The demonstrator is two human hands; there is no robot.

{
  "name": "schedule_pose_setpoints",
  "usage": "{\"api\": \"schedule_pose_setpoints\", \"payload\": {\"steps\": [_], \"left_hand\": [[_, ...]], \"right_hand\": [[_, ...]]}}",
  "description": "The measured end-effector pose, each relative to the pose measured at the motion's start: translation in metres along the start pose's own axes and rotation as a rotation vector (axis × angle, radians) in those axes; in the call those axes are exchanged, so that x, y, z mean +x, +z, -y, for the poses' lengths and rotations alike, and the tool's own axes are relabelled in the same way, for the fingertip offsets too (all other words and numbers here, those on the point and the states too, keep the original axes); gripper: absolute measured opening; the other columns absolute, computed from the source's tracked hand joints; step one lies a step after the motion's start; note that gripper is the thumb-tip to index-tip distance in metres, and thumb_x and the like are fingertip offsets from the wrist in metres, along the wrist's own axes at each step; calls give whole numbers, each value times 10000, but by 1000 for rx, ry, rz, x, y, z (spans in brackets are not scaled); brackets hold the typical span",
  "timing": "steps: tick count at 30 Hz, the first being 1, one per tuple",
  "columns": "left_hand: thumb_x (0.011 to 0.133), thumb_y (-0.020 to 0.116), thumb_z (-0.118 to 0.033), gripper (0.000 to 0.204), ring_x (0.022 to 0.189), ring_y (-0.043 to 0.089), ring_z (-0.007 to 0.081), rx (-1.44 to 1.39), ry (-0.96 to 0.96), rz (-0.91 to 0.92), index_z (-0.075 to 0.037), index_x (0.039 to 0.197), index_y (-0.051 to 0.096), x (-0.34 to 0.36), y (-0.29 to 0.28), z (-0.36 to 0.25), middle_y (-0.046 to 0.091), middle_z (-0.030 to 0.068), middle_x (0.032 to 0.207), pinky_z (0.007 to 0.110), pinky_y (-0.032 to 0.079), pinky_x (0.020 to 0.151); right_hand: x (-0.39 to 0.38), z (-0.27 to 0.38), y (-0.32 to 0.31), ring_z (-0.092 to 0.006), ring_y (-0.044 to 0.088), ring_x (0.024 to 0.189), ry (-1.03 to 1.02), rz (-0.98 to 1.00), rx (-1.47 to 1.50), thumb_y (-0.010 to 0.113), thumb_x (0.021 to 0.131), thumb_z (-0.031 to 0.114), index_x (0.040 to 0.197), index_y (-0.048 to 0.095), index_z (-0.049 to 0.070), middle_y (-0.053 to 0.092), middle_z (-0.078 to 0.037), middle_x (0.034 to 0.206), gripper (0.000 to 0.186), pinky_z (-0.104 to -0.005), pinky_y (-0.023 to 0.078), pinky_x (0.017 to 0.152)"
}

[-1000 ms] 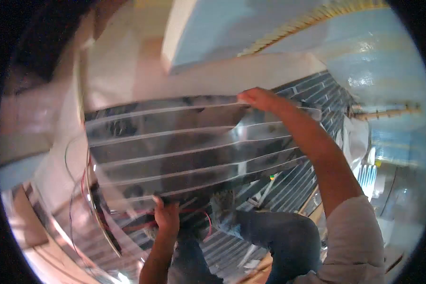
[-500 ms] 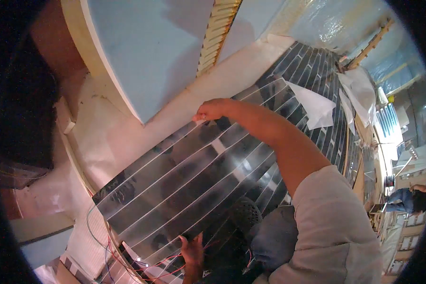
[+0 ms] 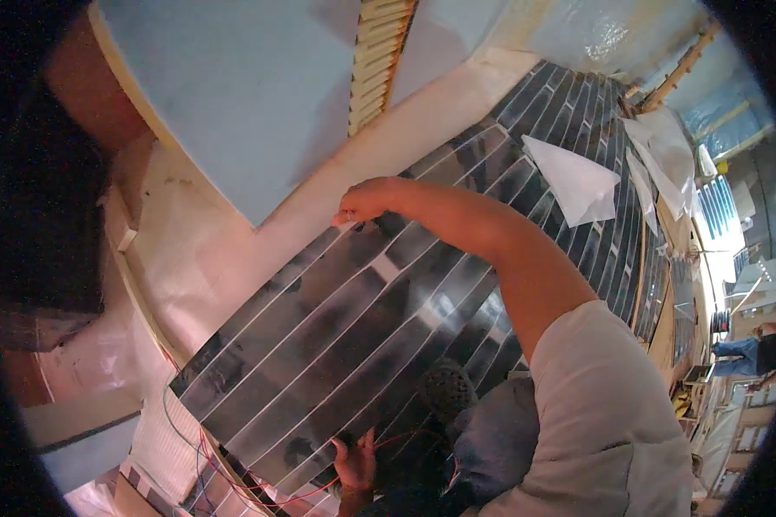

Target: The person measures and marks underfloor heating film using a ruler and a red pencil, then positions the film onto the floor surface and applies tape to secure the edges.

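Dark panel [image 3: 319, 345] lies steadier, with a hand at each edge

From my end of the feed, the biggest change is in the view itself: a second ago it was blurred and turned differently; now it is sharp. Half a second back the panel lay almost as it does here, so I judge the handling has slowed to fine adjustment. It lies slantwise beside the pale ledge [image 3: 302, 194], below the blue board [image 3: 224, 103]. Its far end blends into the striped surface [image 3: 569, 112], so I can't settle where one stops.

The white sheet [image 3: 578, 177] is plain to see at the right. The bent knee [image 3: 500, 431] and right arm hide some of the stripes.

The right hand [image 3: 366, 198] is closed, fingers curled on the panel's upper edge. The left hand [image 3: 355, 465] has thumb and fingers parted at the lower edge; I can't tell whether it grips. Red wires [image 3: 297, 498] run close by, their ends lost to me.
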State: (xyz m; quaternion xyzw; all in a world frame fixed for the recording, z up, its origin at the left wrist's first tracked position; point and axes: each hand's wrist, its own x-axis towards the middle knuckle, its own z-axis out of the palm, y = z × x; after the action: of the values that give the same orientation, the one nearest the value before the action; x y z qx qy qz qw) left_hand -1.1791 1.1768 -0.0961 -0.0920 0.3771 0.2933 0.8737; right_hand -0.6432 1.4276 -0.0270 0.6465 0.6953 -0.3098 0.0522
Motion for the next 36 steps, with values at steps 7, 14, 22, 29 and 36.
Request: {"api": "schedule_pose_setpoints", "payload": {"steps": [7, 14, 22, 29, 36], "left_hand": [[913, 702, -359, 744, 1431, 359, 336, 106, 48, 45, -108, 1517, 348, -2, -4, -4, 381, 107, 1556, 522, 254, 1222], [861, 729, -120, 715, 1408, 381, 350, 125, -1, -26, -63, 1482, 380, -17, -26, -4, 398, 108, 1534, 561, 252, 1213], [828, 732, -27, 629, 1293, 477, 306, 144, 181, -219, -74, 1397, 469, -14, -28, 0, 496, 115, 1402, 539, 381, 1128], [856, 716, -9, 476, 1234, 539, 281, 177, -142, -362, -17, 1295, 532, -31, 47, -19, 562, 129, 1325, 416, 437, 1106], [956, 672, -292, 431, 1089, 608, 188, 375, 1, 67, -29, 1290, 597, -47, 42, -11, 647, 106, 1219, 284, 507, 935]], "right_hand": [[26, 21, -7, -370, 654, 827, -5, 6, -12, 484, 989, 581, 917, 691, 40, 701, -199, 909, 584, -477, 486, 751], [34, 2, 11, -328, 639, 769, -100, -44, 10, 576, 980, 426, 812, 624, 69, 685, -136, 818, 398, -459, 482, 719], [15, 13, 21, -273, 679, 648, -189, -421, 214, 617, 959, 280, 913, 619, 72, 687, -155, 808, 213, -431, 520, 624], [-183, -1, 152, -259, 595, 1096, 277, -983, 711, 627, 950, 199, 1270, 570, 68, 588, -115, 1277, 350, -428, 542, 876], [-292, 9, 252, -322, 606, 1055, 1070, -739, 357, 622, 978, 298, 1204, 605, 7, 635, -165, 1223, 368, -450, 516, 846]]}}
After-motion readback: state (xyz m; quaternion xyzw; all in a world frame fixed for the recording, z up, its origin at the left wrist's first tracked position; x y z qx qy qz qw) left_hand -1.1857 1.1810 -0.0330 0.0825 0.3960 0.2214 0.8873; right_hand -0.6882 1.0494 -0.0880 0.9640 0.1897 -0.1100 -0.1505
